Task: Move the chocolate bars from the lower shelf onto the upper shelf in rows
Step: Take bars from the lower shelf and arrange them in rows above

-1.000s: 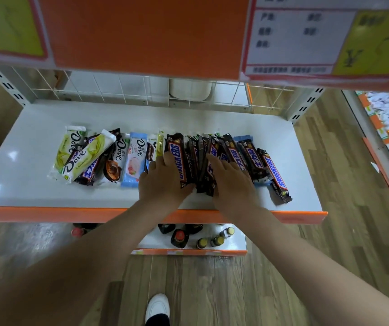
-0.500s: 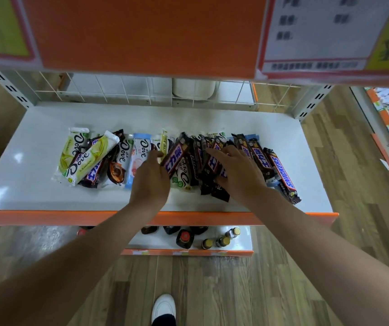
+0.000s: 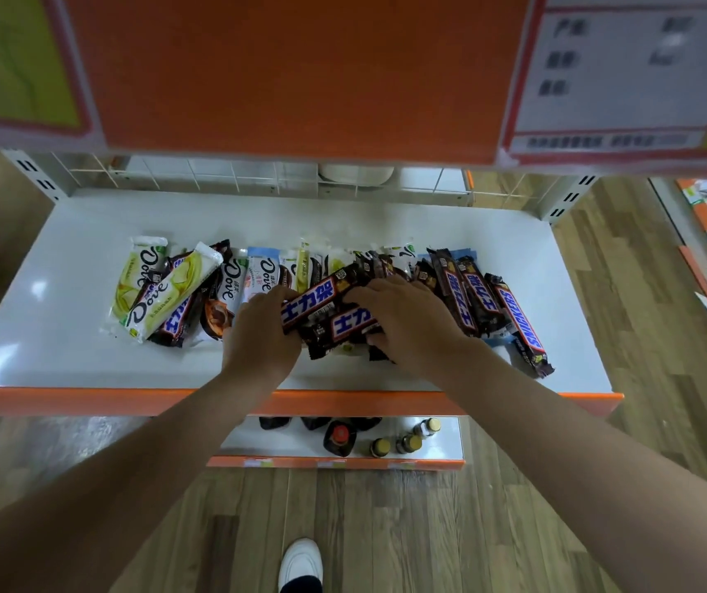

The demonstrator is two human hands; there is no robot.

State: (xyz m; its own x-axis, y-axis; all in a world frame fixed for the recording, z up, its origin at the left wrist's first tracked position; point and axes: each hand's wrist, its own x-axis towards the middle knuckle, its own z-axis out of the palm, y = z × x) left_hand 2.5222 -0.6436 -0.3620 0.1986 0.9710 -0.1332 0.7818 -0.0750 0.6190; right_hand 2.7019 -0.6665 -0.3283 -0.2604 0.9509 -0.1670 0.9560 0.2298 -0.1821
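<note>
Several chocolate bars [image 3: 223, 293] lie in a loose heap on the white lower shelf [image 3: 65, 336], pale Dove wrappers at left. Left hand [image 3: 259, 336], fingers curled, grips the near end of a brown Snickers bar [image 3: 317, 299] tilted up over the heap. Right hand [image 3: 407, 323] curls over a second Snickers bar [image 3: 345, 327] just beside it. More brown bars fan out rightward; bottles [image 3: 341, 436] stand on a shelf below.

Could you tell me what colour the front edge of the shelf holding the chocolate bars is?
Orange, seen in the head view: shelf front edge.
</note>
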